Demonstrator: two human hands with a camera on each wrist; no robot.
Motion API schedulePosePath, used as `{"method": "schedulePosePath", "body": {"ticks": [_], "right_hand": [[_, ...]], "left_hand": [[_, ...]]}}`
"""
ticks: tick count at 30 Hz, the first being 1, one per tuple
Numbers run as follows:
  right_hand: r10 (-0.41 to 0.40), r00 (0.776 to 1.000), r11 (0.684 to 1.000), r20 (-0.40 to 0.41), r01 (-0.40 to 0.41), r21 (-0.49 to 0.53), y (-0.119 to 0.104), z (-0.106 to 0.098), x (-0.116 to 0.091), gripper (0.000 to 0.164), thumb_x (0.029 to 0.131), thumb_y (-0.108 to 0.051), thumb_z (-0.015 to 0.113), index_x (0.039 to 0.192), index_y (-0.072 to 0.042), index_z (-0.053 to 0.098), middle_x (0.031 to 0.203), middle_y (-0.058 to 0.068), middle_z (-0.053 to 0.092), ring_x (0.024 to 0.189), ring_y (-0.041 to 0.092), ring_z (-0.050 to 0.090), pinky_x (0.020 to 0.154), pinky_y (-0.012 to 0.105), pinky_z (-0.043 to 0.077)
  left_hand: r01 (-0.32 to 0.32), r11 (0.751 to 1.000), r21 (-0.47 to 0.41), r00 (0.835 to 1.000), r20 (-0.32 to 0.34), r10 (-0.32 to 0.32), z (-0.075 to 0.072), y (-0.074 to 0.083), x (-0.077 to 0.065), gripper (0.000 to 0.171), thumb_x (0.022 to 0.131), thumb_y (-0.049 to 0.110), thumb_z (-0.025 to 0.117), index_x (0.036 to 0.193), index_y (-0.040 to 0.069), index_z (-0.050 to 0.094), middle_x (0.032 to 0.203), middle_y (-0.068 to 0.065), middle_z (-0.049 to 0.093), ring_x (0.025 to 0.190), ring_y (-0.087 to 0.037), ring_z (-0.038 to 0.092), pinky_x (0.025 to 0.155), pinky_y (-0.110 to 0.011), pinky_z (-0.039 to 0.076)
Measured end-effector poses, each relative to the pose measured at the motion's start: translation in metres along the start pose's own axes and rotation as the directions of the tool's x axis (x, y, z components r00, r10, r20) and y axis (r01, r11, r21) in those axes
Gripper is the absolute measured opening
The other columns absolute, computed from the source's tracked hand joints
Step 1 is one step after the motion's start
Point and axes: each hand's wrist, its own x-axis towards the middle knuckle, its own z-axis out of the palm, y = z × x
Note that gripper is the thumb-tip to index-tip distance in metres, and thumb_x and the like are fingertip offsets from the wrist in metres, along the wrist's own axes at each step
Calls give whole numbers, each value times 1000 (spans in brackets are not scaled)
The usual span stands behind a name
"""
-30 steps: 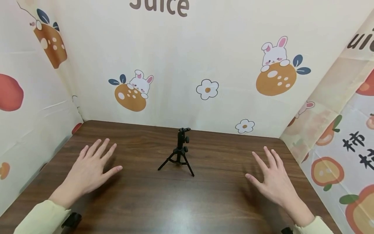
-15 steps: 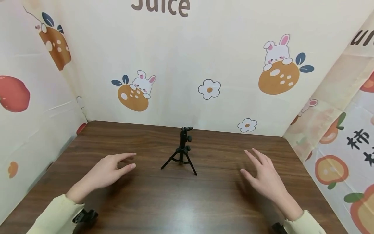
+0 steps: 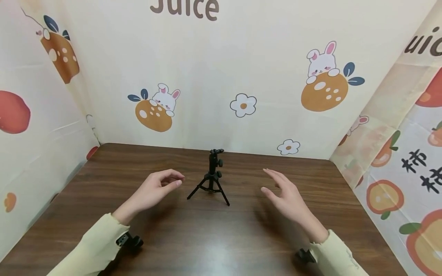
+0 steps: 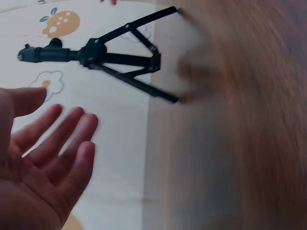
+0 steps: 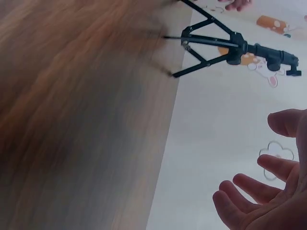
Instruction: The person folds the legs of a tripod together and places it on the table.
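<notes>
A small black mini tripod (image 3: 211,180) stands upright on the brown wooden table (image 3: 207,237), its legs spread. My left hand (image 3: 152,191) hovers just left of it, fingers loosely bent and thumb apart, touching nothing. On the other side, farther off, my right hand (image 3: 288,197) hangs above the table with its fingers relaxed and holds nothing. The left wrist view has the tripod (image 4: 120,57) beyond the fingertips of my left hand (image 4: 53,163). In the right wrist view, the tripod (image 5: 235,45) appears above my right hand (image 5: 268,191), a gap between them.
A pale printed cloth (image 3: 207,69) with rabbits, oranges and flowers rises behind the table's back edge. More printed cloth (image 3: 390,191) borders the right side, and another sheet (image 3: 45,153) the left. Black straps with small devices (image 3: 129,242) sit at both wrists.
Both hands have moved inward toward the tripod, the left one coming closer to it. Their spread fingers have relaxed and bent somewhat. The tripod stays in place on the table.
</notes>
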Motion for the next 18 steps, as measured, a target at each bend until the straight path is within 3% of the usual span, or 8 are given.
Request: {"method": "schedulePosePath", "body": {"ticks": [4, 8, 18], "right_hand": [[-11, 1000, 998, 11, 10, 65, -7, 6, 8, 54, 96, -24, 69, 145, -16, 50, 143, 6, 52, 126, 29, 53, 93, 50, 49], [-1, 1000, 993, 22, -2, 119, -16, 12, 17, 52, 96, -23, 69, 145, -18, 52, 141, 4, 54, 123, 25, 54, 94, 48, 50], [-32, 999, 955, 32, 21, 296, -43, 29, 44, 49, 98, -20, 66, 144, -17, 52, 140, 1, 56, 125, 23, 56, 96, 49, 49]], "left_hand": [[-5, 997, -75, 1000, -5, 5, 13, 2, 13, 19, 99, 26, 65, 113, 14, 69, 106, -5, 70, 93, -20, 66, 80, -36, 53], [-6, 996, -94, 1000, -4, 6, 27, 4, 23, 16, 98, 20, 66, 112, 13, 69, 108, -8, 70, 95, -17, 64, 82, -37, 52], [3, 995, -103, 1000, -10, -4, 51, 3, 39, 15, 94, 18, 70, 108, 14, 71, 101, 2, 70, 93, -17, 64, 78, -38, 51]]}}
